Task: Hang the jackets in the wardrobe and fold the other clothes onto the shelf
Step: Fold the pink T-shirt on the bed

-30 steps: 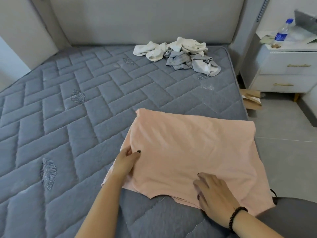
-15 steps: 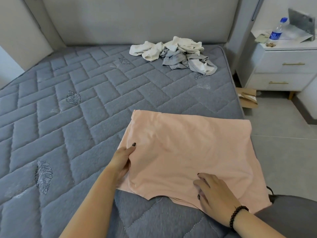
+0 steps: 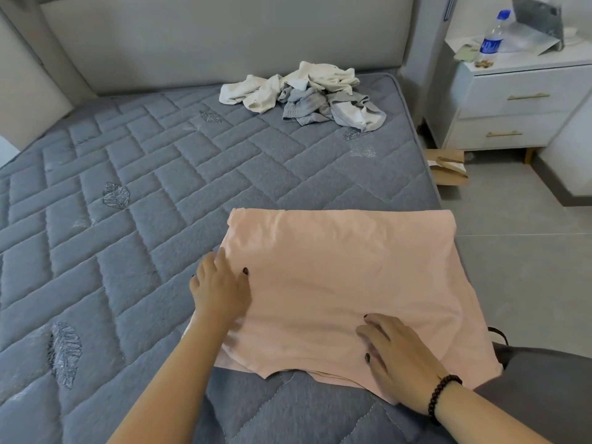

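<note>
the pink garment (image 3: 346,283) lies flat at lower centre on the mattress (image 3: 128,219), long axis left to right. left hand (image 3: 219,288) rests flat on its left edge, right hand (image 3: 397,350) flat near its bottom edge, neither grasping.

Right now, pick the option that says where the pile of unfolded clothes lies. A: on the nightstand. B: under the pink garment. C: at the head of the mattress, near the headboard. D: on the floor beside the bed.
C: the pile of white and grey clothes sits on the grey quilted mattress just below the headboard, well away from the pink garment.
</note>
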Available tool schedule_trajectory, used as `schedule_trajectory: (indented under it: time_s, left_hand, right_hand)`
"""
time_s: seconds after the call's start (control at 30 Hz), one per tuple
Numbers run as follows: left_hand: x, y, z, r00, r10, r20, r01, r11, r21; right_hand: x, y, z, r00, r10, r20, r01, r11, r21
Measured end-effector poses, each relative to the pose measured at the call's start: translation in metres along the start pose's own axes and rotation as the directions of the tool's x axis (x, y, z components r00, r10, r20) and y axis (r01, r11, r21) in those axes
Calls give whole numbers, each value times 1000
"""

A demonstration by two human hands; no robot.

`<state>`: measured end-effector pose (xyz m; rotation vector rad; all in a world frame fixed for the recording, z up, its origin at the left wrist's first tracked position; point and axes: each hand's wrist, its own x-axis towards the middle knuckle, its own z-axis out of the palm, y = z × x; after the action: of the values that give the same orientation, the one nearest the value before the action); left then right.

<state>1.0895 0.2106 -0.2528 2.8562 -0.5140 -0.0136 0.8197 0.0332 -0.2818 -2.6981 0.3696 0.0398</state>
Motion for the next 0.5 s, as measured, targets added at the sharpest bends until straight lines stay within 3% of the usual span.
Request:
schedule_trajectory:
  time_s: [0.1,0.23,0.4,0.5]
  left_hand:
    - [9,33,6,963,259,70,-263,963,64]
    - [11,82,32,855,496,151,-506,862,32]
    - [9,121,77,854,454,254,-485,871,77]
    - [12,132,92,874,421,243,-460,878,131]
  right_hand:
    - [14,10,-7,993,93,-67,-91,995,27]
    - [43,39,-22,981,122,-150,-135,988,-77]
    - [59,104,-20,965,245,-96,-256,956,-141]
    - [65,133,-18,904,396,-161,-415,904,-105]
